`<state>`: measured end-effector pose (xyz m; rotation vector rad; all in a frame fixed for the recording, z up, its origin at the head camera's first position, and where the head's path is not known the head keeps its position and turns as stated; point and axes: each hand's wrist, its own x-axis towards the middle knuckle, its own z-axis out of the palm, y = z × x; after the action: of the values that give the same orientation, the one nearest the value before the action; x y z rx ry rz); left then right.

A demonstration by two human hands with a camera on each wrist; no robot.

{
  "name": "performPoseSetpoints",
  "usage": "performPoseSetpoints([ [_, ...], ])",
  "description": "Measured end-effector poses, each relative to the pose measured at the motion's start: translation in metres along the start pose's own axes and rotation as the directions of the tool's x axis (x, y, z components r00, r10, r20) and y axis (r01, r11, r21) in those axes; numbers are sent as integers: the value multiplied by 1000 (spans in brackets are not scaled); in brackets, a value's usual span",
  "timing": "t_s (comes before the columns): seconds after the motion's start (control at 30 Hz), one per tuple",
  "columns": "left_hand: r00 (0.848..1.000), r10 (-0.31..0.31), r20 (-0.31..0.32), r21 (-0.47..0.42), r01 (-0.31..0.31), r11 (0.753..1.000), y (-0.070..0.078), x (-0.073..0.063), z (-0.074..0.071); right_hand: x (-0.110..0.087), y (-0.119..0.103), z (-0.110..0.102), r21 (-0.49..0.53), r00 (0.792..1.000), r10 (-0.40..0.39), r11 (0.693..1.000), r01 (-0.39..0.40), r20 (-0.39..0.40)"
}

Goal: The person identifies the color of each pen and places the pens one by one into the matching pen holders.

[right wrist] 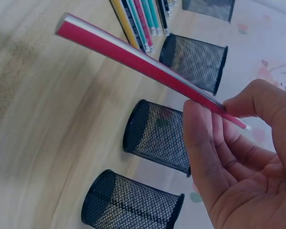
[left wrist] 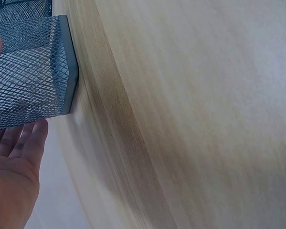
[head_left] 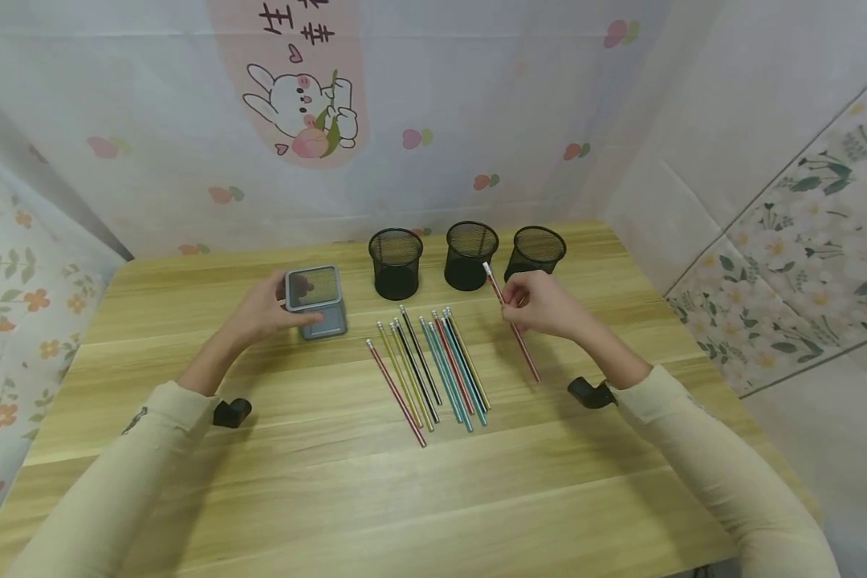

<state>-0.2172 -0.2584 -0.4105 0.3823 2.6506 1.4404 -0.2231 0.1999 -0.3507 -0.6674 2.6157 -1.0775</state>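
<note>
My left hand (head_left: 260, 311) grips a square grey mesh pen holder (head_left: 338, 318), thumb across the near side and fingers around the left side. In the left wrist view, fingertips lie along the mesh wall (left wrist: 28, 71). On the right, my right hand (head_left: 543, 305) pinches a red pencil (head_left: 524, 347) between thumb and fingers. The pencil slants, its white eraser end up and away, its other end toward me. Several pencils (head_left: 409, 371) in red, yellow and black lie side by side between the hands. Beside them lies another group of pencils (head_left: 457, 371), with teal ones among them.
Three round black mesh cups stand in a row at the back: a left cup (head_left: 396, 281), a middle cup (head_left: 466, 273) and a right cup (head_left: 529, 263) close behind my right hand. A patterned cloth (head_left: 433, 193) hangs behind the wooden table (head_left: 318, 498).
</note>
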Motion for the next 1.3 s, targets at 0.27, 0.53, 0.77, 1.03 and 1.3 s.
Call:
performPoseSetpoints([
  [0.27, 1000, -1, -5, -14, 1, 1000, -3, 1, 1, 0, -5, -8, 54, 999, -16, 998, 19, -48],
  [0.53, 1000, -12, -8, -37, 12, 999, -2, -1, 4, -2, -7, -17, 34, 988, -99, 994, 103, -122],
  [0.77, 1000, -3, -10, -27, 3, 1000, 1, -1, 4, -3, -7, -22, 21, 978, -114, 993, 119, -174],
  [1.03, 1000, -15, -6, -22, 15, 1000, 0, -3, 0, 0, -3, -16, 43, 979, -104, 993, 113, -175],
  [1.3, 1000, -2, 0, -8, 2, 1000, -3, 0, 1, -1, 4, -10, 37, 972, -135, 989, 144, -192],
])
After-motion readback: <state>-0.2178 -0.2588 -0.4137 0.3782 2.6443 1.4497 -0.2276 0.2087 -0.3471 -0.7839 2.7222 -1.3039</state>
